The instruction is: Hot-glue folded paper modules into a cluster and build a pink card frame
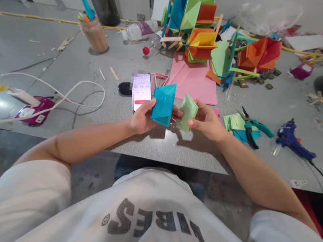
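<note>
A folded blue paper piece (163, 104) is held upright in my left hand (144, 119), thumb on its near left side and fingertips showing past its right edge. Just to the right, my right hand (209, 121) pinches a folded light green paper piece (187, 113) between thumb and fingers. A narrow gap separates the two papers. Both are above the grey table (151, 146). Behind my left hand lies a lit phone (142, 89) showing a timer.
Pink sheets (198, 84) and colourful folded paper structures (192, 19) stand behind. To the right are pliers (251, 127), a blue glue gun (295, 140) and paper pieces; to the left are white cables (86, 84) and a purple power block (38, 111).
</note>
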Motion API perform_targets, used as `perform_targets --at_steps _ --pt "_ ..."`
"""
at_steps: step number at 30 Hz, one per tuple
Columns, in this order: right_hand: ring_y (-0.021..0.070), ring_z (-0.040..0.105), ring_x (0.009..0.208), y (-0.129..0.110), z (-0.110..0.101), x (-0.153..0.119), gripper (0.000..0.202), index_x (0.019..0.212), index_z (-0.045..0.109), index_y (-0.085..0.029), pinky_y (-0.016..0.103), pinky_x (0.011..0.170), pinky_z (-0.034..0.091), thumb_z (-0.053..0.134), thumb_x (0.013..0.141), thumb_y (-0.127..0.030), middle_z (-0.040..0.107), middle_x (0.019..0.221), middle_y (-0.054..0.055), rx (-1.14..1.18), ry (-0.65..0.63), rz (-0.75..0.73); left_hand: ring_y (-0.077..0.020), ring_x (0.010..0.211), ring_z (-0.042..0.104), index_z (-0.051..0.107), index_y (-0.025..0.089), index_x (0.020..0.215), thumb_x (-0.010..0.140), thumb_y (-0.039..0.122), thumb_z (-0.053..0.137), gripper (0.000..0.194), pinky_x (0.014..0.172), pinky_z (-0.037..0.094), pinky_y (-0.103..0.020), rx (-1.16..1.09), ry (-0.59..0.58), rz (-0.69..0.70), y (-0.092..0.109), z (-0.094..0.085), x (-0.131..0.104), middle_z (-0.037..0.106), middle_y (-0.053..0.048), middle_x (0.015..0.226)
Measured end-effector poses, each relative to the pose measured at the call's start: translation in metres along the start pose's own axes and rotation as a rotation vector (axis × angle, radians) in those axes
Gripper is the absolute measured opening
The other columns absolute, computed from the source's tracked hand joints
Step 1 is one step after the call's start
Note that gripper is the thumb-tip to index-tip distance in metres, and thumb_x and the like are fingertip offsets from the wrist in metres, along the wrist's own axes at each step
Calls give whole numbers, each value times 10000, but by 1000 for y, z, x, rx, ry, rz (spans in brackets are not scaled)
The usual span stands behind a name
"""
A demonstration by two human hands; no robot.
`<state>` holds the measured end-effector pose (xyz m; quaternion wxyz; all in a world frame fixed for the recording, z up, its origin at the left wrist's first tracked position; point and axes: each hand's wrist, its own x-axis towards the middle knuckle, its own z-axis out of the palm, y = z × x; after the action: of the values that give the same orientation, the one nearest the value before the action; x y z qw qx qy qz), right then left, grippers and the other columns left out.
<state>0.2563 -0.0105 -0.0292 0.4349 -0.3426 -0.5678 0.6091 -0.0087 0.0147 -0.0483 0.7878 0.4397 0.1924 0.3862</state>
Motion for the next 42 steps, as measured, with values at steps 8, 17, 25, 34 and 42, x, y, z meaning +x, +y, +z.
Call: perform_targets --at_steps 8,17,25,34,42 --pt "194 689 793 -8 11 -4 764 975 653 -297 353 692 612 1127 680 -820 720 897 -14 -112 175 -194 -363 1288 864 861 218 1291 925 772 954 670 1097 700 -488 92 190 145 -11 -7 0 906 -147 1280" --pt "252 755 951 0 36 -21 762 1053 698 -325 483 954 713 1105 693 -860 777 1030 23 -268 290 -263 -372 1404 777 851 322 1415 876 710 1037 691 1229 636 -517 215 132 173 -18 -7 -11 875 -62 1204" --pt "285 787 1075 4 44 -27 750 1053 705 -324 500 1002 711 1104 702 -853 794 1161 57 -350 308 -344 -412 1541 739 805 294 1574 934 731 991 797 1402 506 -573 392 33 316 -23 -10 -13 853 -131 1472" --pt "256 804 1012 19 37 -20 771 1075 715 -306 437 882 672 1093 706 -867 812 1133 38 -499 355 -556 -399 1575 706 641 265 1727 1040 822 833 905 1345 573 -595 675 -214 570 -38 -39 2 750 -185 1636" --pt "248 789 995 18 40 -21 677 1143 737 -314 418 841 647 1093 796 -774 821 1161 42 -551 314 -665 -384 1495 735 611 291 1735 1004 828 878 946 1295 606 -587 665 -206 609 -42 -40 5 711 -176 1652"
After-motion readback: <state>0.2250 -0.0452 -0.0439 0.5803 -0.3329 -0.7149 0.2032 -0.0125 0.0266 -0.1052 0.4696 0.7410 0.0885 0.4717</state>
